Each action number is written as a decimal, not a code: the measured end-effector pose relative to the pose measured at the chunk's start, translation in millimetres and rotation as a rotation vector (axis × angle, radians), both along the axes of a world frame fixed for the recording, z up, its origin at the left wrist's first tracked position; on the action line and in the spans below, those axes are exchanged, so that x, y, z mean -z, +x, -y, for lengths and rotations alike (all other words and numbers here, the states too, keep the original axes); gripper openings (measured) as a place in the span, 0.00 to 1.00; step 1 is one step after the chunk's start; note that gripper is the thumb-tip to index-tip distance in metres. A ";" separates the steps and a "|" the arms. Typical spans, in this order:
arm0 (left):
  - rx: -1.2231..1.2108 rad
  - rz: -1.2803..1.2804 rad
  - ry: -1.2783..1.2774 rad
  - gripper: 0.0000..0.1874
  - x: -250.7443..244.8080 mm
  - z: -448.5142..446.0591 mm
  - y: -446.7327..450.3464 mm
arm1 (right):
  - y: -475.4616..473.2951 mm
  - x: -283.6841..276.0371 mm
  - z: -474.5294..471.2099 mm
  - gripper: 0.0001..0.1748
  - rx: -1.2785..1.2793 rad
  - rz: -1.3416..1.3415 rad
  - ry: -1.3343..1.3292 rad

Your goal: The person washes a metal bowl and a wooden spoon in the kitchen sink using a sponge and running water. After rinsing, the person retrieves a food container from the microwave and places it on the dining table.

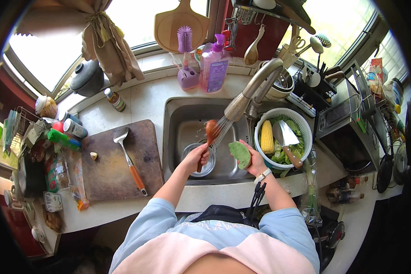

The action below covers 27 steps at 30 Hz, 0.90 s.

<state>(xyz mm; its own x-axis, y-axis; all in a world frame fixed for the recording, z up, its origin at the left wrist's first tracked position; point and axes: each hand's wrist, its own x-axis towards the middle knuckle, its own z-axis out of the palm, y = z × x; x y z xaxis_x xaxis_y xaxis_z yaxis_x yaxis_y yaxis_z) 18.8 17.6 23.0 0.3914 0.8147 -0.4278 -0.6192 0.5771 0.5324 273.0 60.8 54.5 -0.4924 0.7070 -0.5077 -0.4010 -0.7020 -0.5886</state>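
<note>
Over the steel sink (226, 171), my left hand (196, 159) grips a wooden spoon (212, 131) by its handle, bowl end up, beside the water spray. The spray falls from the metal faucet head (236, 109). A clear round bowl (210, 167) sits in the sink under my left hand. My right hand (254, 160) holds a green scouring pad (240, 156) to the right of the spray, apart from the spoon. Just right of that hand, a white colander (309, 137) holds leafy greens (281, 154), an ear of corn (267, 138) and a wide-bladed knife with a wooden handle (292, 156).
Left of the sink, a wooden cutting board (102, 178) bears a metal spatula (126, 150) and a small pale piece (93, 156). Behind the sink stand a pink soap bottle (215, 70) and a purple brush holder (187, 78). A small bottle (115, 100) stands behind the board.
</note>
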 end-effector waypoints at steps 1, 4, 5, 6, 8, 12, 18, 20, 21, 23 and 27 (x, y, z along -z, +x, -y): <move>0.008 -0.136 0.006 0.16 0.3 -9.0 2.0 | -0.8 0.3 -0.3 0.22 -0.002 0.005 0.015; -0.013 -0.804 0.110 0.14 -3.1 -29.8 7.4 | 0.0 -2.1 -0.7 0.22 0.014 0.005 0.038; 0.013 -0.984 0.117 0.14 -5.6 -34.4 7.8 | 0.4 -3.3 -0.9 0.22 0.025 0.021 0.049; 0.005 -1.049 0.156 0.14 -8.7 -35.8 5.1 | 2.1 -5.0 -0.1 0.21 0.030 0.028 0.039; 0.113 -1.289 0.225 0.15 -15.6 -37.6 -0.9 | 4.3 -7.0 1.6 0.21 0.057 0.046 0.040; 0.275 -1.646 0.364 0.15 -26.8 -31.0 -12.9 | 8.1 -5.2 7.1 0.21 0.091 0.080 0.027; 0.395 -1.844 0.467 0.15 -36.7 -14.2 -26.4 | 6.3 7.4 9.4 0.21 0.074 0.114 0.060; 0.421 -1.860 0.470 0.15 -40.5 -11.7 -29.0 | 5.5 9.8 9.4 0.21 0.059 0.069 0.062; 0.426 -1.865 0.476 0.15 -42.4 -10.7 -29.7 | 5.2 10.4 9.7 0.22 0.064 0.078 0.061; 0.447 -1.857 0.477 0.14 -44.7 -10.4 -29.5 | 4.9 10.8 10.8 0.22 0.063 0.064 0.058; 0.434 -1.744 0.452 0.14 -36.3 -18.4 -23.1 | 5.6 9.7 15.3 0.22 0.061 0.053 0.055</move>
